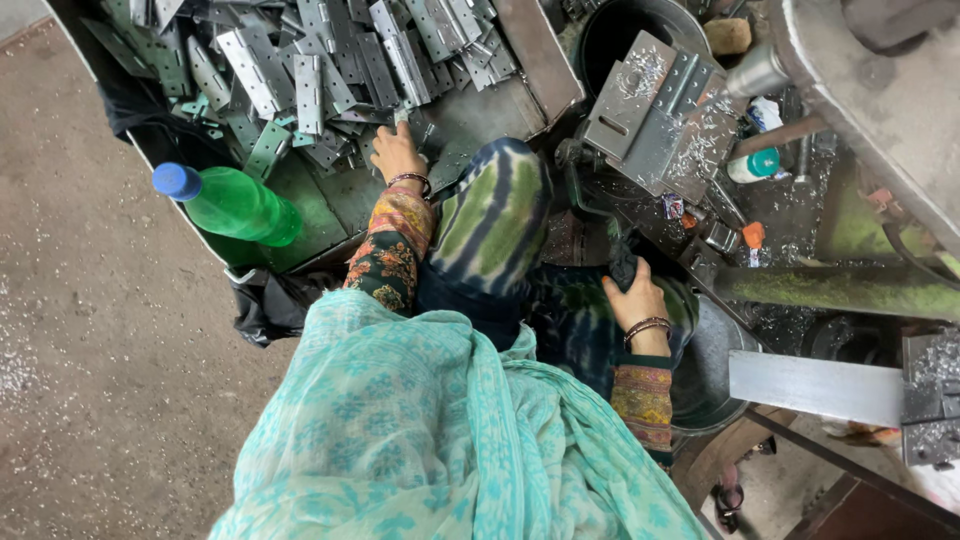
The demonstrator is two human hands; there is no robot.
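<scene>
My left hand reaches into a metal tray heaped with several grey metal hinges, and its fingers close on one hinge at the edge of the pile. My right hand grips a dark lever handle on the machine at my right. A hinge plate covered with metal shavings sits on the machine bed ahead. My knee in green and blue tie-dye cloth lies between the two hands.
A green plastic bottle with a blue cap lies at the tray's left edge. A black bucket stands behind the machine. A metal bowl sits under my right wrist. Concrete floor spreads to the left. A teal scarf hangs in front.
</scene>
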